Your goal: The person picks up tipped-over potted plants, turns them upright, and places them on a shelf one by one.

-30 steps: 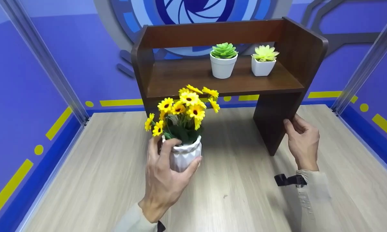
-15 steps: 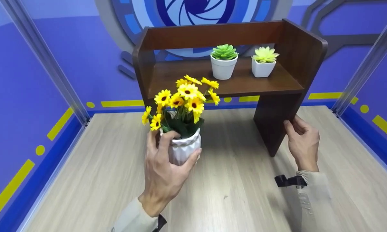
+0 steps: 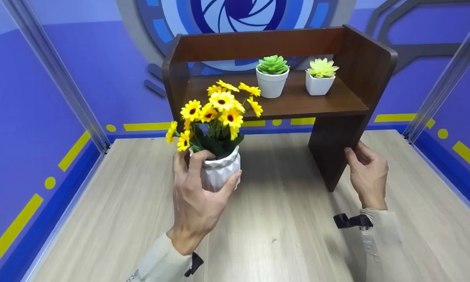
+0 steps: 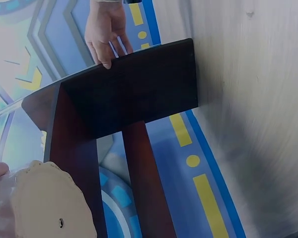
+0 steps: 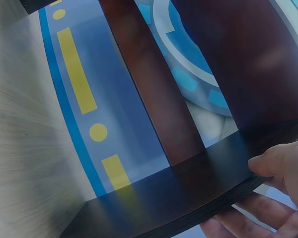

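Observation:
My left hand [image 3: 197, 196] grips a white ribbed pot [image 3: 219, 172] holding yellow daisy-like flowers [image 3: 223, 109], its thumb on the right side and fingers round the left and rim. The pot is held above the table, in front of the shelf's left part; its pale underside [image 4: 54, 203] shows in the left wrist view. My right hand [image 3: 368, 174] holds the front edge of the right leg of a dark brown shelf [image 3: 332, 149], thumb on the inner face and fingers outside, as the right wrist view shows. The shelf's left leg is mostly hidden behind the flowers.
On the shelf board stand a green succulent [image 3: 273, 64] in a round white pot [image 3: 272, 84] and a yellow-green succulent [image 3: 321, 67] in a square white pot [image 3: 319, 85]. The shelf stands on a light wooden table [image 3: 281, 219], enclosed by blue printed walls [image 3: 62, 70].
My left hand has lifted the flower pot higher and slightly to the left, toward the shelf board's height. My right hand keeps its hold on the shelf leg.

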Demonstrator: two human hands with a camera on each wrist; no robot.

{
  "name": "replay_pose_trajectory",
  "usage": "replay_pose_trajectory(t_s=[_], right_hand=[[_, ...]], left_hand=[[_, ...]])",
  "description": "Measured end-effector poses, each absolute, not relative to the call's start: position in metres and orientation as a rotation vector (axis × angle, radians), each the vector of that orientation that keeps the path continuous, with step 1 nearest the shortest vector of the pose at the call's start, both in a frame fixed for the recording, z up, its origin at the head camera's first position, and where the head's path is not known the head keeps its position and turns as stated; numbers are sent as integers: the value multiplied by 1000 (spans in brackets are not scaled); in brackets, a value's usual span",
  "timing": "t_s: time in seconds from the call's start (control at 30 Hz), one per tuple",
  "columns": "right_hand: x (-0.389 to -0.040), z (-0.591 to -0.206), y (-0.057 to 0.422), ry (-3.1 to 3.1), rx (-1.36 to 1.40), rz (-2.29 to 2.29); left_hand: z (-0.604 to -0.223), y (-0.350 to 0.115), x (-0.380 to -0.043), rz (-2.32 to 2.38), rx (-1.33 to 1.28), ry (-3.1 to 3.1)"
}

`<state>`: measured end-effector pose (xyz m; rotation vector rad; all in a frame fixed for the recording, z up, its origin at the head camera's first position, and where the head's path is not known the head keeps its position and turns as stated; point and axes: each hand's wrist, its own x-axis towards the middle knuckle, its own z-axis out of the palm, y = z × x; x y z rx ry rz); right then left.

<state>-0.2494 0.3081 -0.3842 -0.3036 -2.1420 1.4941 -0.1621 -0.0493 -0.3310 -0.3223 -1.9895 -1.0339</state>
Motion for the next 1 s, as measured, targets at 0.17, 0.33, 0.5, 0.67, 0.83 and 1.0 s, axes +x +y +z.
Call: replay_pose_trajectory(t_s=[0.17,0.33,0.5,0.67,0.83,1.0], right_hand=[[-249,-384,309,-2138,-310,1505],[-250,-385,309,-2116,-296,1528],[-251,-386,308,-2118,-304,1525],[-251,-385,308,-2119,-307,1530],[-250,-385,308,-2118,-298,1524],[-249,-385,307,-2122,-290,1500]], left_hand=[[-327,-47,-165,-1027,-318,-1989],[-321,-46,-168,-1019,-316,-1985],[-315,-47,-173,-1014,-307,-1971],[-308,-47,-176,-1016,-304,-1955],[-299,-46,-180,-1004,-300,-1948],[-291,-46,-185,-994,-292,-1944]])
